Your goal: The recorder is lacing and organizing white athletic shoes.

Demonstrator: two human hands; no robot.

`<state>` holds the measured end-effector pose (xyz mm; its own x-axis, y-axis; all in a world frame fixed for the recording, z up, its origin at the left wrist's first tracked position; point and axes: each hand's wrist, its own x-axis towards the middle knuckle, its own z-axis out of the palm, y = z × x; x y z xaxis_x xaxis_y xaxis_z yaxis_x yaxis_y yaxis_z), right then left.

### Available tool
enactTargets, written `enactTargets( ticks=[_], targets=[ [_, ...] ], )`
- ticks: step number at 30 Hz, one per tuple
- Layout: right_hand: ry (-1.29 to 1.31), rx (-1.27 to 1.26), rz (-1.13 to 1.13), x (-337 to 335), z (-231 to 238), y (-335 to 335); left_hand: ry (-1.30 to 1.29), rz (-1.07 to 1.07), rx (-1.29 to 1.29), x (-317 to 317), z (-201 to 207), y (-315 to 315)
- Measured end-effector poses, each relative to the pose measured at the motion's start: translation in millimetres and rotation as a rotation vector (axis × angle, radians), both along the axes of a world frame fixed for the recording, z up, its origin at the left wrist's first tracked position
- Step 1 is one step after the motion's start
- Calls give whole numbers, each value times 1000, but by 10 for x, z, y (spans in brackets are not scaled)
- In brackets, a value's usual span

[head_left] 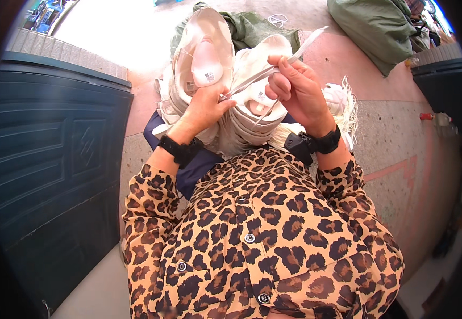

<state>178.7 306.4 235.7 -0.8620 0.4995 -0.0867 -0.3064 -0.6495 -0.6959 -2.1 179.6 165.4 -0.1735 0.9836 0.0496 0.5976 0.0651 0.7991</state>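
Two white shoe uppers (179, 64) lie side by side in front of my body, their openings facing up and pale labels inside. Layers below the right-hand upper (252, 127) look like more uppers stacked under it. A flat white shoelace (257, 77) runs slantwise between my hands. My left hand (205, 110) pinches its lower end between thumb and fingers, over the inner edge of the left-hand upper. Higher up on the right, my right hand (297, 87) is closed on the same lace, whose free end (313, 40) sticks up past my fingers.
A bundle of white laces (348, 103) hangs beside the uppers at the right. Green sacks lie behind: one folded sack (252, 29) and a full one (372, 32). A dark blue door (55, 143) stands at the left. A small red-capped object (427, 116) lies at the right.
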Motion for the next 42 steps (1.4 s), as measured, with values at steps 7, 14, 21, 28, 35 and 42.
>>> enactTargets(
  ticks=[7, 14, 21, 28, 35, 42],
  targets=[
    [-129, -136, -186, 53, 23, 178, 71, 251, 79, 130, -42, -234],
    [-314, 304, -202, 139, -36, 221, -291, 470, -45, 111, 21, -283],
    [-506, 537, -151, 94, -379, 3, -623, 502, -27, -70, 406, -379],
    [-264, -136, 14, -169, -585, -340, -645, 377, 35, 53, 819, -546],
    [-275, -529, 108, -111, -656, -637, -622, 292, 78, 275, 846, -734],
    [-470, -758, 358, -87, -769, -732, -562, 102, 178, 494, 750, -696]
  ],
)
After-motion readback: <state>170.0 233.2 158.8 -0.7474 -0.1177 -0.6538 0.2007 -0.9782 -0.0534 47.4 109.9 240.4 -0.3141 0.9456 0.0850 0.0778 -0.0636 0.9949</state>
